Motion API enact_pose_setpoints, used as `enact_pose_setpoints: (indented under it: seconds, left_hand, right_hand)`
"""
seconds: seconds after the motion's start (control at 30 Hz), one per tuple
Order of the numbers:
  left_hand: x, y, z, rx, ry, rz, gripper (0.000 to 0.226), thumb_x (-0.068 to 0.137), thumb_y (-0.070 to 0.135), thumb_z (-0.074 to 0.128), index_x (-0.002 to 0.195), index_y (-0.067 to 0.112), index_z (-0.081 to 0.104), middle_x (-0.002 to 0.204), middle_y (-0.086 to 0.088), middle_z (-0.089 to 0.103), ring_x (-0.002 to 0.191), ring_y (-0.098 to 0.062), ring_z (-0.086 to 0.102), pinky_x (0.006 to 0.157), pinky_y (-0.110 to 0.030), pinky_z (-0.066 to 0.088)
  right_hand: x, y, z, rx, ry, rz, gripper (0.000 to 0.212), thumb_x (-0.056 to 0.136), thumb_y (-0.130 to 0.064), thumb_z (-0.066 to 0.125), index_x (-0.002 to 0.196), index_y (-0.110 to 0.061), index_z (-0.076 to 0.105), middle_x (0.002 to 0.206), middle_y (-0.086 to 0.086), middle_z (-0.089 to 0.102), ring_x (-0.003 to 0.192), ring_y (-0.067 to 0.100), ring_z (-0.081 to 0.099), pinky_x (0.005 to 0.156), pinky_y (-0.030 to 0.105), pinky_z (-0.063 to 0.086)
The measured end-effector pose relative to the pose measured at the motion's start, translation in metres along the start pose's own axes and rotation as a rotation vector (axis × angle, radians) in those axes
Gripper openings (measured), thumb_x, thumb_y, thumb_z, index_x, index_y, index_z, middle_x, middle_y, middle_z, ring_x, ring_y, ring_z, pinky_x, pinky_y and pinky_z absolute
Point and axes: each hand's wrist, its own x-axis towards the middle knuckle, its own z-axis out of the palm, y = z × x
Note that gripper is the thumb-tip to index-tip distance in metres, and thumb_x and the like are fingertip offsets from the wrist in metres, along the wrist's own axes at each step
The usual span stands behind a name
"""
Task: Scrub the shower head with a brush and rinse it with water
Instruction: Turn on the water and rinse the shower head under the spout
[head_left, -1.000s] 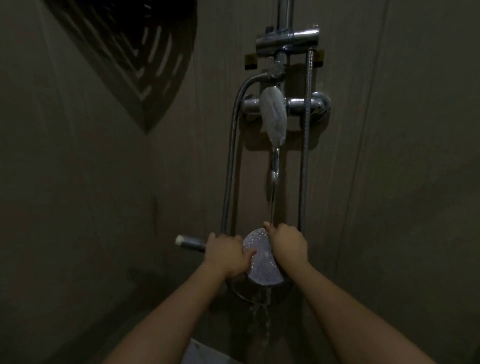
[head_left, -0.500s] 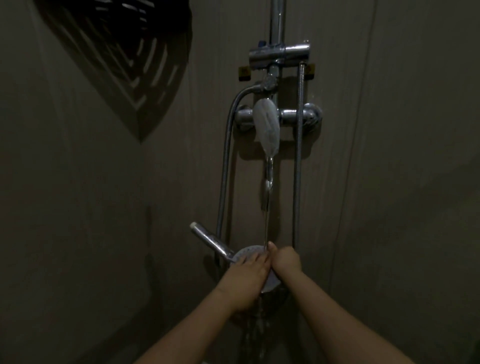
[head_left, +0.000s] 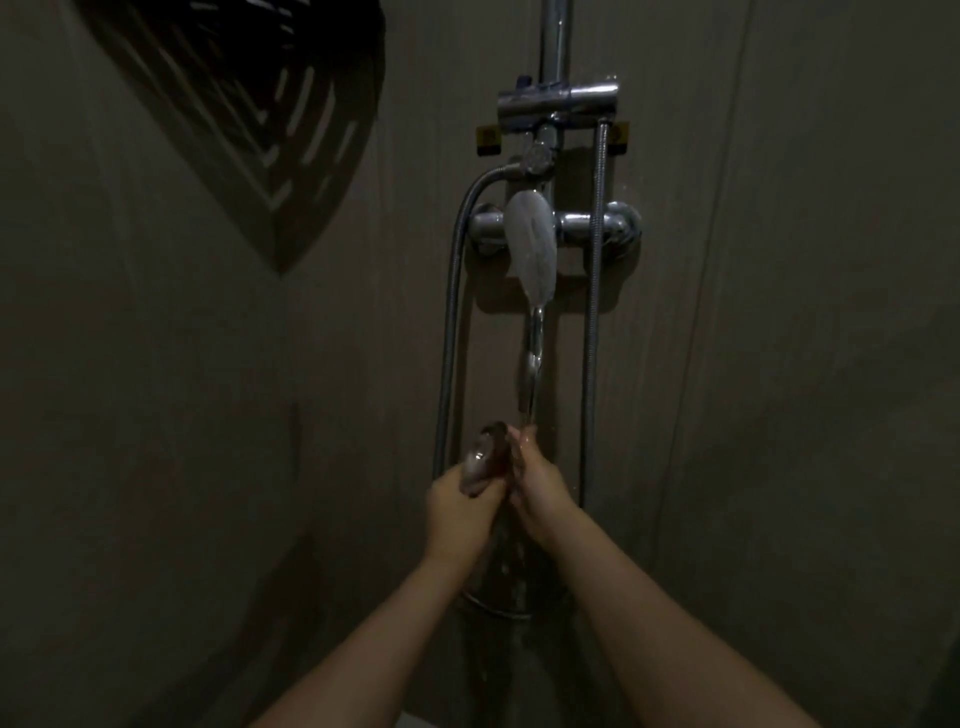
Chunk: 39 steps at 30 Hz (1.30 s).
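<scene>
My left hand (head_left: 460, 501) grips the shower head (head_left: 480, 460), which rises upright from the curled fingers. My right hand (head_left: 537, 491) touches its right side, fingers bent; grasp unclear. The water stream (head_left: 527, 405) falls just above, from the tap spout (head_left: 534, 345).

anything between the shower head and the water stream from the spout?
Nothing visible. The left hand grips the shower head right below the spout; the right hand is beside it, fingertips in the stream.
</scene>
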Motion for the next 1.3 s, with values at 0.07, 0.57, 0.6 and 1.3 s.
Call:
enact_pose_setpoints:
  seconds: [0.07,0.57,0.6,1.3]
  left_hand:
    - [0.005,0.006,-0.003,-0.241,0.1,-0.158,0.015,0.081,-0.002,0.064,0.091,0.008,0.066,0.073,0.003,0.063,0.062,-0.003,0.06,0.051,-0.004,0.045]
    - [0.026,-0.017,-0.022,-0.484,0.423,-0.531,0.034,0.085,0.037,0.064,0.083,0.002,0.063,0.092,-0.018,0.064,0.084,-0.026,0.06,0.076,-0.036,0.048]
    - [0.024,-0.016,-0.022,-0.466,0.447,-0.548,0.038,0.087,0.039,0.06,0.089,0.001,0.063,0.097,-0.021,0.065,0.087,-0.028,0.061,0.077,-0.036,0.048]
    - [0.024,0.006,-0.016,-0.552,-0.085,-0.648,0.022,0.094,0.007,0.041,0.111,-0.001,0.051,0.098,-0.017,0.057,0.097,-0.034,0.057,0.086,-0.046,0.048]
  right_hand:
    - [0.001,0.01,-0.004,-0.264,0.007,-0.028,0.046,0.096,-0.045,0.038,0.13,-0.016,0.051,0.124,0.007,0.058,0.118,0.022,0.054,0.106,0.038,0.04]
    - [-0.015,0.014,-0.038,-1.386,-0.085,-0.183,0.034,0.063,-0.041,0.081,0.069,-0.028,0.051,0.08,-0.007,0.061,0.08,0.011,0.055,0.062,0.024,0.042]
    - [-0.017,0.01,-0.037,-1.397,-0.081,-0.199,0.036,0.064,-0.044,0.081,0.067,-0.029,0.048,0.08,-0.005,0.06,0.08,0.013,0.056,0.062,0.024,0.042]
    - [-0.016,0.015,-0.058,-1.987,0.119,-0.483,0.045,0.091,-0.021,0.049,0.135,-0.024,0.042,0.121,0.006,0.059,0.11,0.027,0.058,0.089,0.036,0.046]
